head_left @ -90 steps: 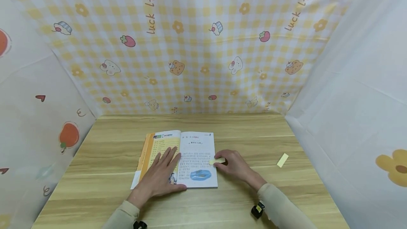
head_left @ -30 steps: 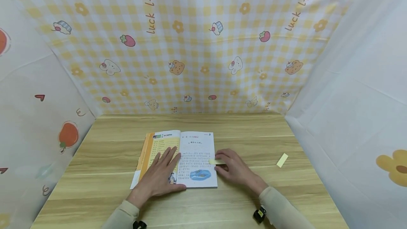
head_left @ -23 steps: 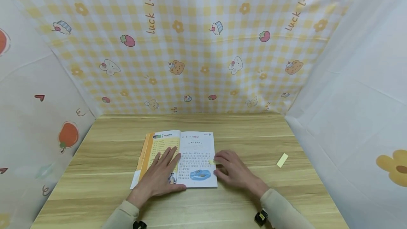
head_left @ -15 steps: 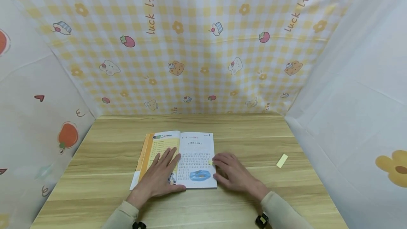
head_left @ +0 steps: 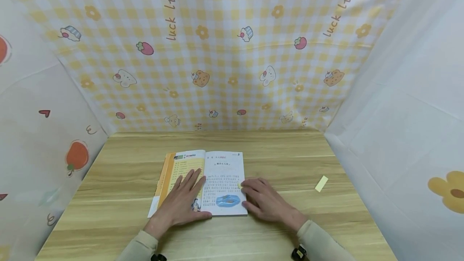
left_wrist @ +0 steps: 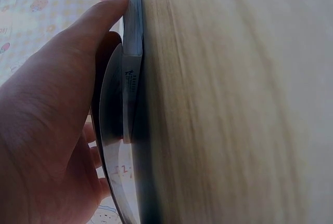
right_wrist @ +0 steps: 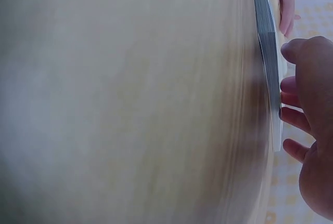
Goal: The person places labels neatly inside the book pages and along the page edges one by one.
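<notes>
There are two hands, one open book (head_left: 222, 167) and two pale yellow strips. The book lies on the wooden table (head_left: 282, 154), its left page under the left hand (head_left: 183, 204) and its right page stretching from there to the fingertips of the right hand (head_left: 266, 202). One strip, the page-edge strip (head_left: 239, 186), is at the outer edge of that right page, directly at the right fingertips (only a small tip shows past them, the remainder being hidden). The other, the loose strip (head_left: 321, 183), lies on the table to the right of the right hand, well apart from it.

The left hand rests on the page with its fingers spread, its thumb along the book's near edge. The right hand's fingers lie close together over the page edge, the thumb held apart, just beside the printed blue picture (head_left: 228, 201); how firmly they press cannot be told. Beyond both hands stands a yellow checked cloth (head_left: 232, 61).
</notes>
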A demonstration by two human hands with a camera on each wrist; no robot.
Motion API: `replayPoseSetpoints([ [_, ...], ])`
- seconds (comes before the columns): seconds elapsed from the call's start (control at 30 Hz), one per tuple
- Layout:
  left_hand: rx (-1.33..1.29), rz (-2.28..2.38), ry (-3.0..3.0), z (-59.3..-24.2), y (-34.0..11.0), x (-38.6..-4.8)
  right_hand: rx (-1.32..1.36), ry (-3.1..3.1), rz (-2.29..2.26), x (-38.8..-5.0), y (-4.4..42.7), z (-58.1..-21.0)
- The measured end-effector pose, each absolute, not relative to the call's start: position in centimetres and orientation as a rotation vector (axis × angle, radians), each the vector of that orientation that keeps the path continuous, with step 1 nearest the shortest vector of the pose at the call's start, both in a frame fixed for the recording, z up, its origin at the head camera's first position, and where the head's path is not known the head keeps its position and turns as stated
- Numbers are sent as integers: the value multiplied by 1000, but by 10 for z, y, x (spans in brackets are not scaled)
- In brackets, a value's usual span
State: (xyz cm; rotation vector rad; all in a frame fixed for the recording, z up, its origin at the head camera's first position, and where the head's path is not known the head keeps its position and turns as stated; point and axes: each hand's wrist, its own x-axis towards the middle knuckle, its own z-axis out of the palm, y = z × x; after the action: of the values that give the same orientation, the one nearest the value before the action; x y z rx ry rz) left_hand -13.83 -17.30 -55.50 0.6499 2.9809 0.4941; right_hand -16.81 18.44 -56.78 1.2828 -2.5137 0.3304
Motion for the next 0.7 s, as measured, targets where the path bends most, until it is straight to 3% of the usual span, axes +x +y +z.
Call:
replayPoseSetpoints([
  [0.7,652,503,2978,-555,-174,-138,1354,-2513,196,-165,180,-563],
])
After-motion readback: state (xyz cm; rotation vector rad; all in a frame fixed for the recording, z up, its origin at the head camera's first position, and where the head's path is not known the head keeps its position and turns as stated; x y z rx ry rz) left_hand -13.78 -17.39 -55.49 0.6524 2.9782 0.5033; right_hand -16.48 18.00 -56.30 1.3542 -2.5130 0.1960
